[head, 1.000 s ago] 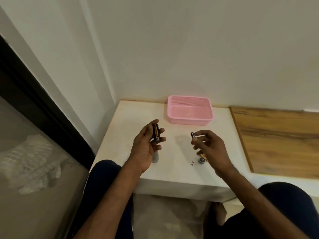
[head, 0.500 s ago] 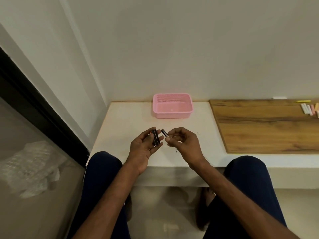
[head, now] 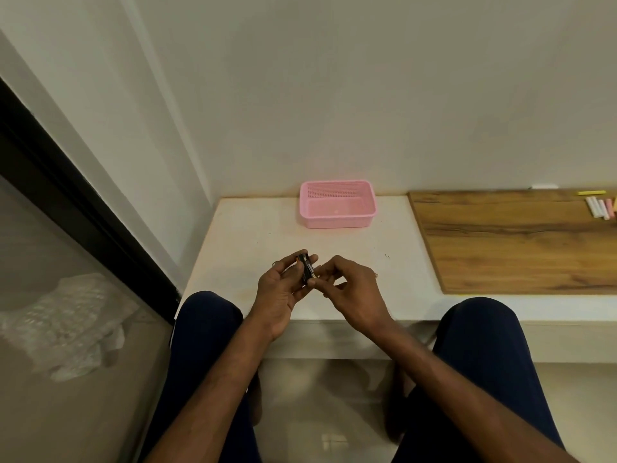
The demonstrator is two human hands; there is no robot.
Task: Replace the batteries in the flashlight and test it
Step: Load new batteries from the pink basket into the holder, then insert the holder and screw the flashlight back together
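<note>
My left hand (head: 278, 295) is raised just above the front of the white table (head: 253, 235) and grips a small bundle of black batteries (head: 306, 267), which stand nearly upright between thumb and fingers. My right hand (head: 350, 290) has its thumb and forefinger pinched on the lower end of the same bundle. The two hands touch there. A small grey part (head: 276, 263) peeks out behind my left fingers; I cannot tell what it is. The flashlight itself is hidden by my hands.
An empty pink mesh basket (head: 337, 222) stands at the back of the table against the wall. A wooden board (head: 517, 248) lies to the right, with chalk sticks (head: 601, 208) at its far corner. A black door frame (head: 83, 208) and crumpled plastic (head: 66, 322) are at left.
My right hand carried a single battery leftward and brought it up against the batteries in my left hand. The hands, apart before, now meet. The view has shifted to the right.
</note>
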